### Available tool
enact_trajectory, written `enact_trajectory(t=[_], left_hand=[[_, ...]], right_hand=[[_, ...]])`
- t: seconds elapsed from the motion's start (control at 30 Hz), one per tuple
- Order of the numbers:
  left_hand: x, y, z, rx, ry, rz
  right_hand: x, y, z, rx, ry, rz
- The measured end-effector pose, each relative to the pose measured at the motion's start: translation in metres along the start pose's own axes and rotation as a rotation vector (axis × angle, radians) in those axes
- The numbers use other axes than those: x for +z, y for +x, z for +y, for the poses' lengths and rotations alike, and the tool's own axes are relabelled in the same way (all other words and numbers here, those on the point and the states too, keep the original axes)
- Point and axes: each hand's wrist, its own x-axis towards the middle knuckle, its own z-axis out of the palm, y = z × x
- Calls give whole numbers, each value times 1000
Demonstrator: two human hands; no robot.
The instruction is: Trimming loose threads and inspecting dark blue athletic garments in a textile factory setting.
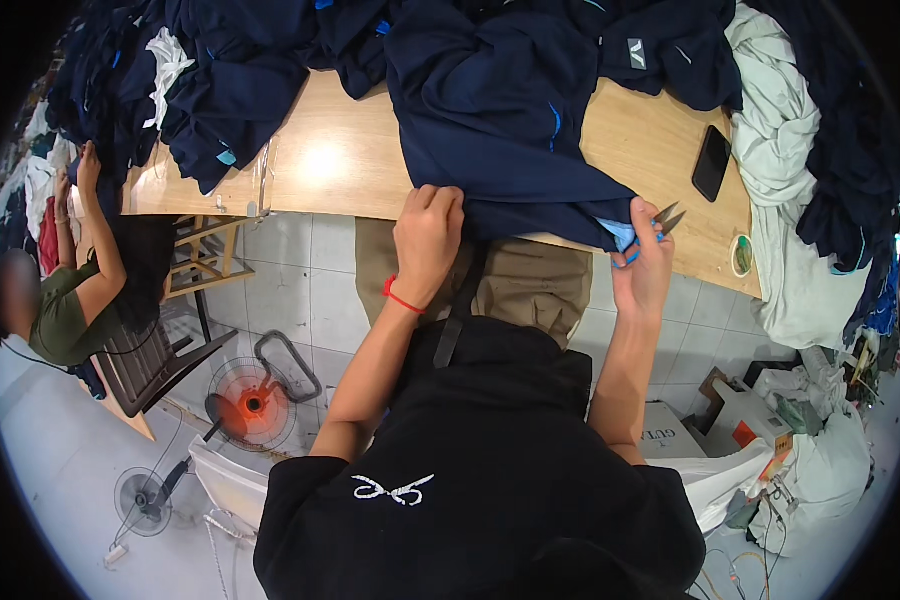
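Over at the far left we see another person [65, 290] in a green top, seated on a dark chair [150, 360] with one hand raised into a pile of dark clothes [120, 90]; two floor fans [250, 400] stand on the tiles below. Moving inward, the wooden table [340, 160] shows a bare, brightly lit patch before the navy garment [500, 130] we are working on, which hangs over the table's near edge toward our lap.

Our left hand [428, 240], a red band at the wrist, is closed in a fist around a fold of that garment right at the table edge. Our right hand [645, 265] pinches a light blue trim at the garment's lower corner and also carries small thread snips [667, 218], their tips parted and pointing up and right, just beside the cloth.

Further right lie a black phone [711, 162] and a small round tape roll [742, 256], then a heap of pale green fabric [780, 130].

We judge the main risk to be the snips' open tips: so close to the fold, they could nick the navy cloth or the blue trim if the fabric bunches or the left hand's pull slackens. The garment's overhanging weight could also drag it off the edge.
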Motion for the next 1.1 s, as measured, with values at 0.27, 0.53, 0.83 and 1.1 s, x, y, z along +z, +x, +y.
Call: enact_trajectory(t=[0.27, 0.53, 0.83, 1.1], left_hand=[[-71, 23, 2, -1110, -1813, -68], [-106, 21, 5, -708, -1643, -252], [-99, 17, 1, -663, -1591, -418], [-79, -17, -59, -552, -1167, -575]], right_hand=[[-4, 12, -1, 46, -98, 8], [-11, 26, -3, 54, 19, -53], [-20, 20, -18, 44, 85, 17], [1, 0, -34, 1, 108, -403]])
